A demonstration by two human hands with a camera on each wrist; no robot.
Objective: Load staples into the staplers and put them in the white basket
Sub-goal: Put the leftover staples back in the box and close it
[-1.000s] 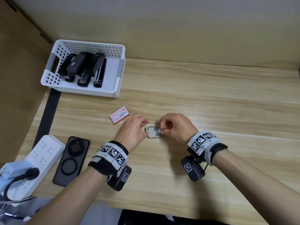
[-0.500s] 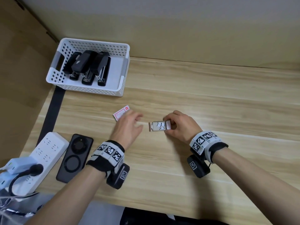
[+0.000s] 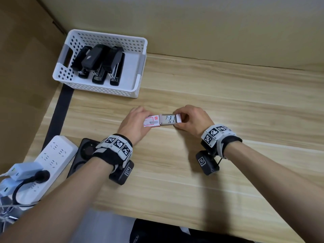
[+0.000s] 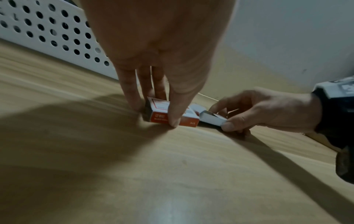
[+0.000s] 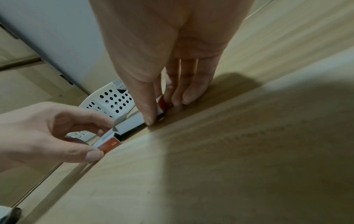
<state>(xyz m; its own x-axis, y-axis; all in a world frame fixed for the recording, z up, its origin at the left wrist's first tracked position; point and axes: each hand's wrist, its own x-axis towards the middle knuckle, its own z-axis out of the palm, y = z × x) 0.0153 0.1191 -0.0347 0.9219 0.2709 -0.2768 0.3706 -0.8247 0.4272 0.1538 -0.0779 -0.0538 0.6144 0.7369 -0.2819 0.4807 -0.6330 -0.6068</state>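
Three black staplers (image 3: 98, 62) lie side by side in the white basket (image 3: 140, 85) at the table's back left. At mid-table my left hand (image 3: 140, 118) pinches the red-and-white staple box sleeve (image 3: 151, 121) by its long sides, thumb (image 4: 174, 116) on the near side. My right hand (image 3: 184, 120) pinches the white inner tray (image 3: 169, 119), which holds a few loose staples. The tray's left end meets the sleeve's open right end. In the right wrist view, the tray (image 5: 130, 122) is under my thumb and the sleeve (image 5: 110, 144) is in the left hand.
A white power strip (image 3: 52, 155) with plugs and a black phone (image 3: 84, 151) lie at the near left. A dark strip (image 3: 63, 109) runs along the table's left edge beside a cardboard wall. Bare wooden tabletop (image 3: 228, 95) stretches to the right and back.
My left hand let go of the tray, reached left for the sleeve and brought it to the tray's left end. The right hand kept hold of the tray.
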